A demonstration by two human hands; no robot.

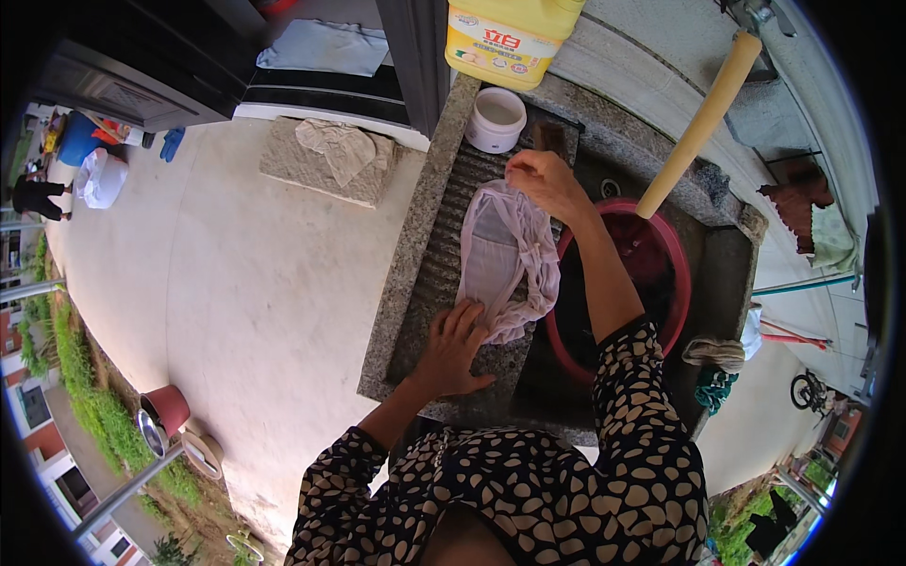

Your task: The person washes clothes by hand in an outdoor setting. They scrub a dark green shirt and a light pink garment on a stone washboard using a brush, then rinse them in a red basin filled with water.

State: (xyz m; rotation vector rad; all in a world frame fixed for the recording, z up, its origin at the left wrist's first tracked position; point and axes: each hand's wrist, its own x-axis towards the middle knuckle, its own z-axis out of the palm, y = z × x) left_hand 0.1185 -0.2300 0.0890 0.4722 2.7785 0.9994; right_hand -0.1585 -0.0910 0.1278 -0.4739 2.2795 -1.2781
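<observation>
A wet, pale pink garment [490, 263] lies spread and partly bunched over the ridged stone washboard [429, 267] of a sink. My left hand [452, 351] presses on the garment's near end with its fingers spread. At the far end my right hand [549, 185] is closed, its fingertips pinching the garment's edge; the exact grip is partly hidden. Beneath my right forearm stands a red basin [681, 274] in the sink's deeper part, with dark contents that I cannot make out.
A white tub [496, 121] and a brown brush-like block [555, 140] rest beyond the garment. On the far ledge stands a yellow jug [510, 42]. A pale yellow pipe [703, 123] slants down over the basin. Rags [714, 354] hang at the sink's right edge.
</observation>
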